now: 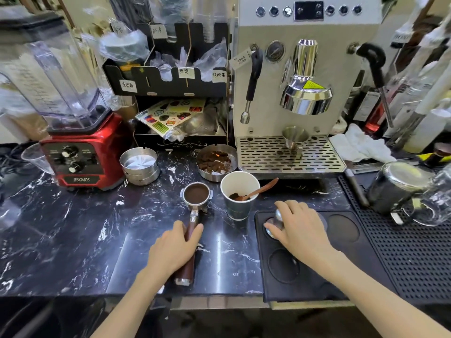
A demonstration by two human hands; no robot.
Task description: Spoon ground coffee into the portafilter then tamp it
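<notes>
The portafilter (196,195) lies on the dark marble counter (73,240), and it serves here as the landmark. Its basket is filled with ground coffee, and its brown handle points toward the person. The left hand (174,250) lies over this handle, with the fingers curled around it in a loose grasp; the metal end of the handle shows below the palm.

Just to the right of the portafilter stands a paper cup (239,195) with a little ground coffee at the bottom and a wooden spoon (261,190) leaning inside. Further to the right of the portafilter lies a black tamping mat (341,230). On the mat stands the metal tamper (277,222), and the right hand (301,230) covers it from above, with the fingers closed around its top.

Behind the portafilter, a round metal tin (216,162) holds used coffee. To the left of that tin there is an empty steel tin (139,164), and further left a red blender (78,152). The espresso machine (305,76) stands behind the cup.
</notes>
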